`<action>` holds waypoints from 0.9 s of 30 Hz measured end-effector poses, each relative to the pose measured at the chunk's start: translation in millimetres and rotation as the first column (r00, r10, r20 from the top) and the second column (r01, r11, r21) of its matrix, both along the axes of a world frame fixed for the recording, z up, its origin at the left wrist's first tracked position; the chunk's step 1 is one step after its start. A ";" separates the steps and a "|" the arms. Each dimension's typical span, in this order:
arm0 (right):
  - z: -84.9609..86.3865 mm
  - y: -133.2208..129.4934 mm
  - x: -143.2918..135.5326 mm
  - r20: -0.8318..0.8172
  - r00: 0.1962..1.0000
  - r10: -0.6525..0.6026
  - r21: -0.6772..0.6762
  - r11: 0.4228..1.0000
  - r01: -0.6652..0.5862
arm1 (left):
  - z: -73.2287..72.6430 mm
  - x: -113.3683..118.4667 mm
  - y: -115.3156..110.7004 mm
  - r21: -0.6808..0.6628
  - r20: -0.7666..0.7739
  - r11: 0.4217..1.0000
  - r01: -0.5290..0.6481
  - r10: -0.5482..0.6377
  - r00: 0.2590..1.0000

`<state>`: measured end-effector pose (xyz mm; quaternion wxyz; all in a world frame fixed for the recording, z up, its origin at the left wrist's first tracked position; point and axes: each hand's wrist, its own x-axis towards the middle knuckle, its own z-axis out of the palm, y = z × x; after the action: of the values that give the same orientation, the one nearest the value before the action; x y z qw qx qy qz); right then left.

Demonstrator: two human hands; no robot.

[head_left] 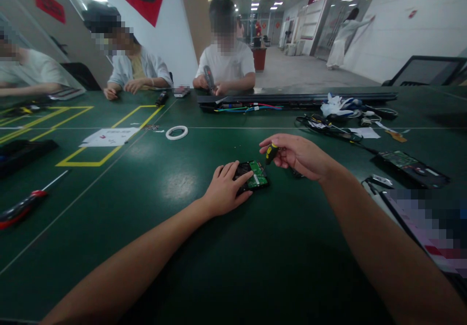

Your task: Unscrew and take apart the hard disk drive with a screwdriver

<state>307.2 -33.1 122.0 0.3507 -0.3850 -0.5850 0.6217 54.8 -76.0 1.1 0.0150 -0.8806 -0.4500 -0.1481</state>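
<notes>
My left hand lies over a small black hard drive with a green circuit board, its index finger on the board and its thumb at the near edge. The other fingers reach toward the far left side and cover part of the casing. A short yellow-and-black screwdriver is pinched in my right hand, tilted with its thin tip down at the board's right part. Whether the tip sits in a screw is too small to tell. Below my right hand, a small dark object is partly hidden.
A red-and-black screwdriver lies left, and a white tape roll and paper farther off. Cables, another circuit-board device and white gloves are right. Across the table, a person holds a power tool.
</notes>
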 end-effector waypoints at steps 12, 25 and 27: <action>-3.7 1.2 4.7 -0.140 0.986 0.090 -0.079 0.992 -0.101 | 0.1 0.8 -0.3 0.005 -0.008 1.000 -0.011 0.011 1.000; 2.1 1.0 6.4 0.071 0.996 -0.055 0.142 0.989 0.044 | -1.0 0.5 0.5 -0.012 0.013 1.000 -0.005 0.005 1.000; 2.3 1.0 5.6 0.077 0.994 -0.083 0.140 0.988 0.071 | -1.0 0.3 0.6 -0.011 0.023 1.000 -0.001 0.002 1.000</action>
<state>312.8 -32.1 124.2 0.3757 -0.4076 -0.6248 0.5499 55.1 -75.4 0.1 0.0053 -0.8786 -0.4516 -0.1556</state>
